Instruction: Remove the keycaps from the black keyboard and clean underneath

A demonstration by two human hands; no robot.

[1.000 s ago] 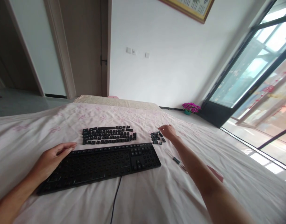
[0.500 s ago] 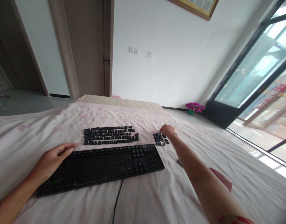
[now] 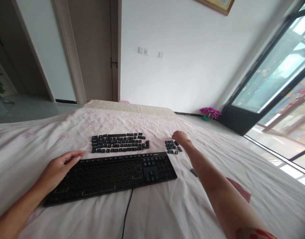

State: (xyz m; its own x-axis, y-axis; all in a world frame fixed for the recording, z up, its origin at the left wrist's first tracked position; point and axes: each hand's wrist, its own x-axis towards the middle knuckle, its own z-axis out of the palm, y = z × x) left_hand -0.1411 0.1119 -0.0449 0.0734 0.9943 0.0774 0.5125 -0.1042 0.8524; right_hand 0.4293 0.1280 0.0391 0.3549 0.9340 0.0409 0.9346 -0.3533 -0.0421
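Observation:
A black keyboard (image 3: 112, 174) with its keycaps removed lies on a pale pink floral bed sheet (image 3: 167, 212). Behind it, several black keycaps (image 3: 119, 143) are laid out in rows. A smaller group of keycaps (image 3: 172, 146) sits to the right. My left hand (image 3: 59, 169) rests on the keyboard's left end, fingers stretched flat. My right hand (image 3: 180, 137) reaches to the small keycap group, fingers curled down over the caps; what they pinch is hidden.
A thin clear tool with a dark tip (image 3: 188, 166) lies right of the keyboard, next to my right forearm. A pink item (image 3: 242, 192) shows beside that arm. The keyboard cable (image 3: 127, 212) runs toward me. A purple flower pot (image 3: 209, 113) stands by the glass door.
My right hand has closed in a little over the small keycap group. The view has shifted slightly. My left hand stays on the keyboard.

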